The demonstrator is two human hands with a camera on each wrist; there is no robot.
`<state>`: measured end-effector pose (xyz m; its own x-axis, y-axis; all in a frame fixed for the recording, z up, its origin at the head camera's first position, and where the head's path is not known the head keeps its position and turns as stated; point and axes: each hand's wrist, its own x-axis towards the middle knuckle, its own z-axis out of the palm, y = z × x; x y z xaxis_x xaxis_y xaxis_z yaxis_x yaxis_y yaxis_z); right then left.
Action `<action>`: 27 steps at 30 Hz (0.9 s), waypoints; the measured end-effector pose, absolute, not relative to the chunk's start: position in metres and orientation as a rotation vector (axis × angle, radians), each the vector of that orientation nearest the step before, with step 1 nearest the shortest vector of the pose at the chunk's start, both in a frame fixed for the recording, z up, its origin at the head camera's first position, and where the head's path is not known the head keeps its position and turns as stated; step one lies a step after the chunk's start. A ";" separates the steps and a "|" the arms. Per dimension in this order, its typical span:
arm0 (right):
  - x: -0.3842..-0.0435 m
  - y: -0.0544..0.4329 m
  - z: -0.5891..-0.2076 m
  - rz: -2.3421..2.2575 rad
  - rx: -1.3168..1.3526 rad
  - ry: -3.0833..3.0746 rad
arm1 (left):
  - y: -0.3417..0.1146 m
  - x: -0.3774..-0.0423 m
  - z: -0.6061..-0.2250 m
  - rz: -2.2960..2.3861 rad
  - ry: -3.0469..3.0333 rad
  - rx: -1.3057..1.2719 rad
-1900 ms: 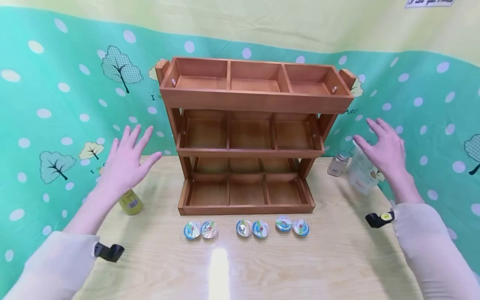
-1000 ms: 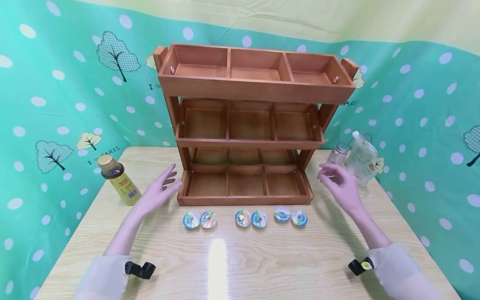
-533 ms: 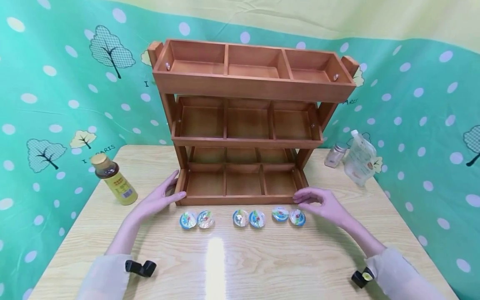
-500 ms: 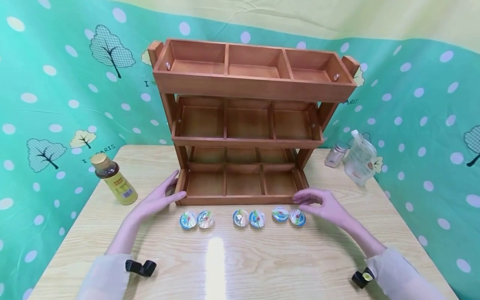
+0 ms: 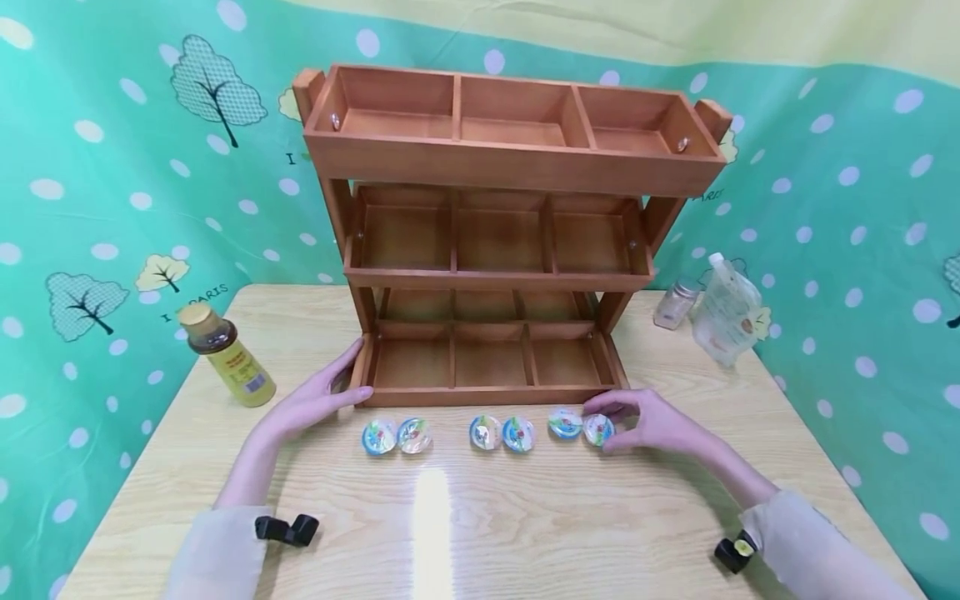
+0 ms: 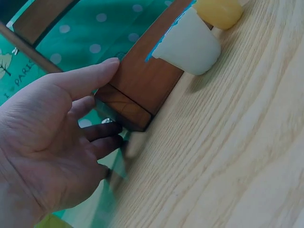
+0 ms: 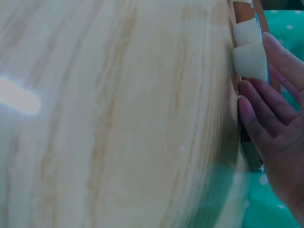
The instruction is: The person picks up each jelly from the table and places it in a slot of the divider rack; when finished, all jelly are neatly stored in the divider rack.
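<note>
A brown wooden three-tier rack (image 5: 517, 171) with divided compartments stands on the table. My left hand (image 5: 315, 404) is at the left front corner of its bottom tier. In the left wrist view, the thumb (image 6: 102, 71) lies at the front corner and the other fingers bend loosely beside the end. My right hand (image 5: 660, 425) reaches around the rightmost small jelly cup (image 5: 599, 429), thumb at its near edge and fingers behind. In the right wrist view that white cup (image 7: 251, 61) lies beside the fingertips. Another jelly cup (image 5: 565, 423) sits just left of it.
Two more pairs of lidded cups line the rack's front: a middle cup (image 5: 518, 434) and a left cup (image 5: 379, 436) among them. A yellow-labelled bottle (image 5: 240, 367) stands left. A metal-lidded jar (image 5: 675, 307) and a clear spouted pouch (image 5: 726, 312) stand right.
Both hands have come down and inward to the rack's bottom tier. Since half a second ago, the right hand has shifted to surround the rightmost cup; the left has stayed at its corner.
</note>
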<state>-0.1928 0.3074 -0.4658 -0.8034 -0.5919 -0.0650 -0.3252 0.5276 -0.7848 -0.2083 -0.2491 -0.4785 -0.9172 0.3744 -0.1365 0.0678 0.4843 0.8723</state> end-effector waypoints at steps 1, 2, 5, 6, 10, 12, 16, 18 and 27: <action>-0.193 0.308 -0.466 -1.148 -0.757 2.445 | -0.249 -0.209 -0.478 1.409 2.426 0.382; -0.192 0.308 -0.466 -1.137 -0.747 2.449 | -0.249 -0.209 -0.478 1.413 2.426 0.389; -0.192 0.309 -0.466 -1.109 -0.737 2.469 | -0.248 -0.209 -0.478 1.416 2.430 0.394; -0.192 0.309 -0.466 -1.103 -0.734 2.472 | -0.248 -0.209 -0.478 1.416 2.430 0.393; -0.192 0.309 -0.466 -1.093 -0.739 2.472 | -0.248 -0.209 -0.479 1.419 2.426 0.378; -0.192 0.309 -0.467 -1.089 -0.751 2.479 | -0.248 -0.209 -0.480 1.423 2.423 0.373; -0.192 0.310 -0.468 -1.084 -0.766 2.513 | -0.249 -0.209 -0.480 1.429 2.431 0.384; -0.192 0.311 -0.469 -1.101 -0.765 2.512 | -0.250 -0.209 -0.481 1.429 2.437 0.400; -0.197 0.324 -0.443 -1.090 -0.822 2.523 | -0.251 -0.208 -0.485 1.446 2.429 0.400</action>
